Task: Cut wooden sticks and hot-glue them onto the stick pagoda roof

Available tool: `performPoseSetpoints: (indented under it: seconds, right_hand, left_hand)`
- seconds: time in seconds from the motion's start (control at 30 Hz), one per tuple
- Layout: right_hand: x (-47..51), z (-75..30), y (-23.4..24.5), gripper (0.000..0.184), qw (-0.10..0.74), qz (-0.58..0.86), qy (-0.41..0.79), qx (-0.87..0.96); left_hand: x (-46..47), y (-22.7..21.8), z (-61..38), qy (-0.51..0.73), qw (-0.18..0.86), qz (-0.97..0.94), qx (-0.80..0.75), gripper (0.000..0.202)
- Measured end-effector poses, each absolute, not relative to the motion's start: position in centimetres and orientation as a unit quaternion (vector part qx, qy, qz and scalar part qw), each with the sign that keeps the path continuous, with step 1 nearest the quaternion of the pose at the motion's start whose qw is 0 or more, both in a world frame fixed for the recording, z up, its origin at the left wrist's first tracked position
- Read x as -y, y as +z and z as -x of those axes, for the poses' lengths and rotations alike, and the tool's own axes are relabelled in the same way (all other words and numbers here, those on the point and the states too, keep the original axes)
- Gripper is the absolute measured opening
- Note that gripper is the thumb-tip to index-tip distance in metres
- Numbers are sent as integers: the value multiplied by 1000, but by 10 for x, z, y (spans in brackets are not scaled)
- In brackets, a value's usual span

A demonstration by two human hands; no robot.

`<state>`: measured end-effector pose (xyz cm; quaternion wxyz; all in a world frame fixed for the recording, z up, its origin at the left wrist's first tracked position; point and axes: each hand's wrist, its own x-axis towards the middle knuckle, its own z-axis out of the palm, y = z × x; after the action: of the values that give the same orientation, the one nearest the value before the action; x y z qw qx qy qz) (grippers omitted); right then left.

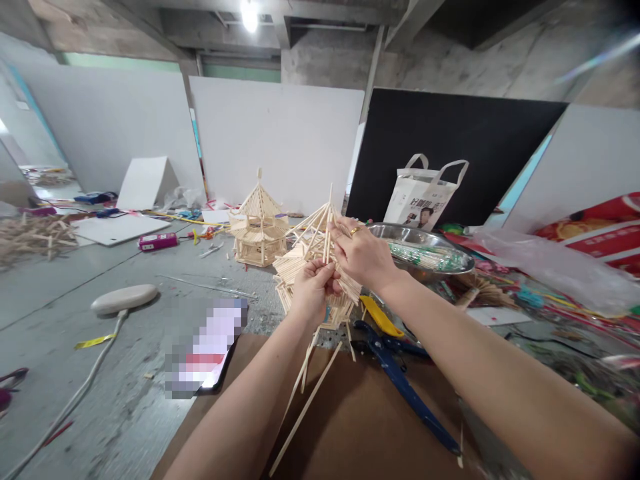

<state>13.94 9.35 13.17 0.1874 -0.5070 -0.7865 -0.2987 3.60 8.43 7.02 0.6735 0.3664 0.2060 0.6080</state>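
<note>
Past the brown board [360, 427] and the blue cutter [400, 385] partly over it, the left hand [315, 288] grasps thin sticks [327, 245] low down, the right hand [361, 252] pinching them higher, at the peaked stick model [287, 270] directly beneath, a stick pagoda [257, 208] standing beyond, leftward.

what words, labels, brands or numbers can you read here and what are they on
"好": appears to be the first large character on the white tote bag; the characters after it are too blurred to read.
Red packaging at right: white lettering, too blurred to read.
Purple box: pale markings, too small to read.
Phone: screen pixelated, nothing legible.
</note>
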Motion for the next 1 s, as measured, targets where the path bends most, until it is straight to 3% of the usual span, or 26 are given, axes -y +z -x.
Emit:
performPoseSetpoints:
  seconds: [1.0]
  right_hand:
    - [-95, -139, 131, 42, 211, 505, -275, 791]
  left_hand:
    - [-87, 67, -39, 621, 640, -373, -256, 27]
